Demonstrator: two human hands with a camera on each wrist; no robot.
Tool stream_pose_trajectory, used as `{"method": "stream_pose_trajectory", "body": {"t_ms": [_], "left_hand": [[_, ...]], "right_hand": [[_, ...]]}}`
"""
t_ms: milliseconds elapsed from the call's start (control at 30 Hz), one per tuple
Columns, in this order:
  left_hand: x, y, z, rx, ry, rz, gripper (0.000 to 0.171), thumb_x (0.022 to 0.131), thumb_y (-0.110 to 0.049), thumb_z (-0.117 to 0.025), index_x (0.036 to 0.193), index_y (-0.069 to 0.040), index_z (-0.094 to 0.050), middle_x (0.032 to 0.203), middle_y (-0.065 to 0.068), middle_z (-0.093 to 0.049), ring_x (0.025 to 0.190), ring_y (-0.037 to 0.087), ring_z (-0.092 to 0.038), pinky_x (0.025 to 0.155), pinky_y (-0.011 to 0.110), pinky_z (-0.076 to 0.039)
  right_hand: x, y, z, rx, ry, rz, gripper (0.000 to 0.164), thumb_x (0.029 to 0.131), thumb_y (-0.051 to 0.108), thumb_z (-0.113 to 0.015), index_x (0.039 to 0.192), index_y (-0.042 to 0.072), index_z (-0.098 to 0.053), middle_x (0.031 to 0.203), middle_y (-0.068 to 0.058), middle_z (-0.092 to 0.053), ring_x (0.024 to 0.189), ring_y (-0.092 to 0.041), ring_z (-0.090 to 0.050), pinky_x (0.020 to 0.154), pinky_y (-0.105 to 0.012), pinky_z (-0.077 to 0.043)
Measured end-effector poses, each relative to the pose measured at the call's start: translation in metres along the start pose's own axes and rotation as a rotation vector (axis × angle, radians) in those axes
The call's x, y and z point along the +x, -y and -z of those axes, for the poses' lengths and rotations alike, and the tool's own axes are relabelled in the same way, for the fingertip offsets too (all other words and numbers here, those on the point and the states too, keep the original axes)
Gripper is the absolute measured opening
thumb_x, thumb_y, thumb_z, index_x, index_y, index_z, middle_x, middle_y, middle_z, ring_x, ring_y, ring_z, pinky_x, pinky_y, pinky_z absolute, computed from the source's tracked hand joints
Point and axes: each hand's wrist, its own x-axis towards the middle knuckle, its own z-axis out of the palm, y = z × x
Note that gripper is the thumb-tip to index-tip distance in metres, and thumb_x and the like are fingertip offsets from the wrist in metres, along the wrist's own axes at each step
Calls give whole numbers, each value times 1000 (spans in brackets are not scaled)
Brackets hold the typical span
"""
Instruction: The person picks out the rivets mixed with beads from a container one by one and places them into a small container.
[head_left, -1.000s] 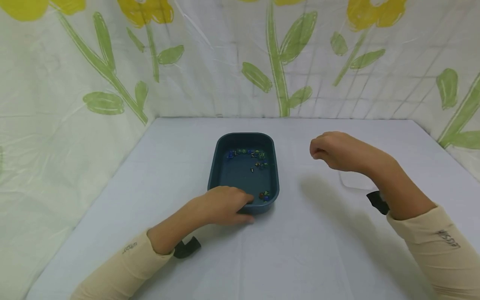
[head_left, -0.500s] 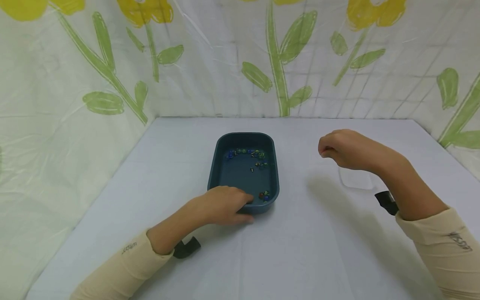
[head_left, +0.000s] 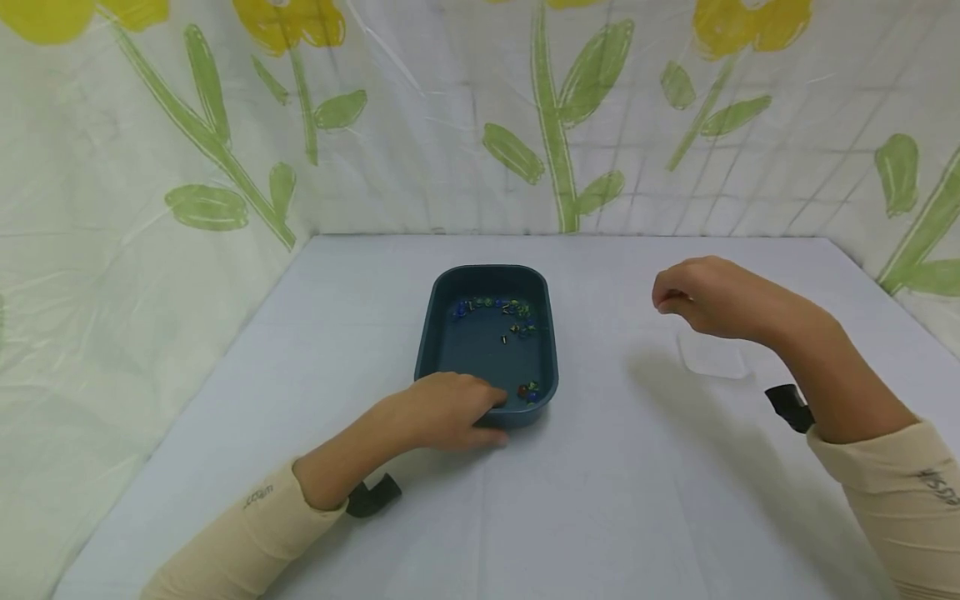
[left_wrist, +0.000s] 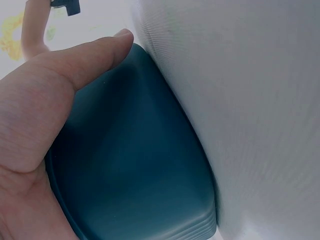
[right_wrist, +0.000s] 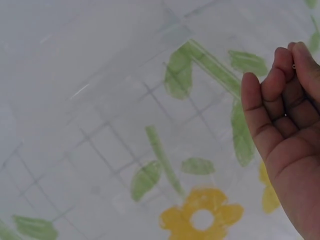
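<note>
A dark blue plastic bin point(head_left: 480, 354) stands on the white table with small blue, green and brassy beads point(head_left: 517, 308) inside, most along its far end. My left hand point(head_left: 446, 410) grips the bin's near rim, fingers over the inside and thumb on the outer wall; the left wrist view shows the thumb point(left_wrist: 95, 57) along that wall. Over the table to the right of the bin hovers my right hand point(head_left: 720, 296), thumb and fingertips together. Between them in the right wrist view shows a tiny pale ring-like piece point(right_wrist: 294, 66), mostly hidden by the fingers.
A shallow clear plastic container point(head_left: 712, 362) lies on the table below my right hand, partly covered by the forearm. Behind the table hangs a white curtain point(head_left: 450, 167) printted with yellow flowers and green leaves.
My right hand has moved right and slightly away from me, from beside the bin toward the space over the clear container. The left hand and bin have stayed in place.
</note>
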Motion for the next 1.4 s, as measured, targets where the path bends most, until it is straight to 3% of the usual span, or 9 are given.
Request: {"method": "stream_pose_trajectory", "body": {"t_ms": [233, 467, 867, 1400], "left_hand": [[-1, 0, 0, 8, -6, -5, 42, 94, -43, -70, 116, -8, -68, 89, -6, -66, 76, 9, -57, 72, 30, -49], [-1, 0, -1, -3, -10, -11, 38, 93, -43, -71, 110, -9, -68, 78, -10, -58, 71, 10, -53, 65, 29, -45], [0, 0, 0, -8, -5, 0, 37, 93, -43, -71, 109, -10, -68, 80, -10, -59, 72, 10, -54, 67, 29, -46], [0, 1, -1, -6, -18, -13, 37, 93, -43, -71, 109, -10, -69, 83, -8, -62, 71, 9, -55, 68, 29, -48]], "right_hand": [[-5, -4, 0, 0, 8, -25, 22, 93, -8, -60, 84, 12, -64, 84, 3, -59, 77, -16, -51, 70, -35, -45], [-9, -9, 1, 2, 20, -78, 21, 94, -7, -60, 85, 12, -64, 85, 2, -58, 79, -17, -50, 70, -36, -43], [-14, -18, 4, 8, 15, -105, 18, 93, -6, -65, 91, 11, -70, 93, 3, -66, 82, -16, -58, 74, -39, -49], [-22, -26, 6, -15, 3, -117, 15, 92, -4, -67, 91, 10, -70, 92, 3, -67, 82, -16, -59, 73, -38, -50]]}}
